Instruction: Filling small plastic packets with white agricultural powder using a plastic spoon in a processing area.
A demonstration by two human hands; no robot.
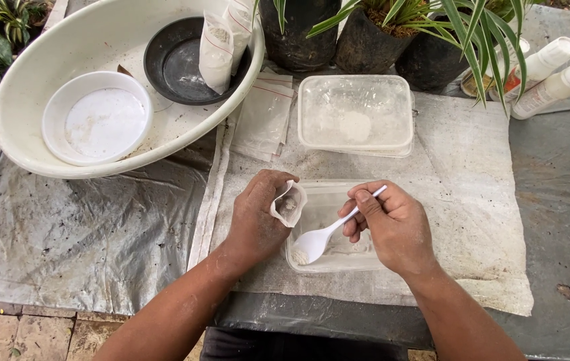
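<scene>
Your left hand (258, 217) pinches a small clear bag (289, 202) open at frame centre, while your right hand (395, 224) grips a white plastic spoon (322, 239) dipped into a clear tub (333, 261) (powder inside). Flat sachets (263, 119) lie above on the cloth-covered desk (472, 200), beside a lidded clear box (355, 113).

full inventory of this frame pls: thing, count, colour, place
small bag: 1, clear, held open in left hand
spoon: 1, white, in right hand, bowl down in near tub
near tub: 1, clear, under the hands, white powder inside
far tub: 1, clear, behind it, powder inside
basin: 1, cream, upper left
saucers: 2 in basin, white, black
filled bags: about 2, clear, on black saucer
empty bags: a stack, beside basin
plant pots: 3, black, top
bottles: at least 2, white, top right
cloth: 1, off-white, under tubs
left hand: 1, dusty
right hand: 1, dusty
</scene>
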